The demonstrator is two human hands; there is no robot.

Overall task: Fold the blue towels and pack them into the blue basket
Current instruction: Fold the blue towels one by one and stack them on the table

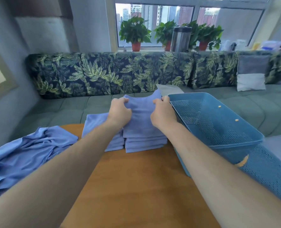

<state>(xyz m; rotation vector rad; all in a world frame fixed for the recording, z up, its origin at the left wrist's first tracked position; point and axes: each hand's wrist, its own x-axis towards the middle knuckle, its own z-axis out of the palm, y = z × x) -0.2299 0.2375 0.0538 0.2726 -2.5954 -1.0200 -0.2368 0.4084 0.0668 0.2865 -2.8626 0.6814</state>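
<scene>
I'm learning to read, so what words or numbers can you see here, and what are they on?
Nothing here can be read.
The orange mark on the blue basket: blurred, no letters show.
The packets at the far right: too blurred to read.
The top blue towel: plain, no label shows.

One head-worn wide-angle view looks forward and down, close over the table (136, 186).

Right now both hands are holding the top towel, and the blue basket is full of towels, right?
No. The head view shows the left hand and right hand holding the top towel, but the blue basket has no towels inside.
</scene>
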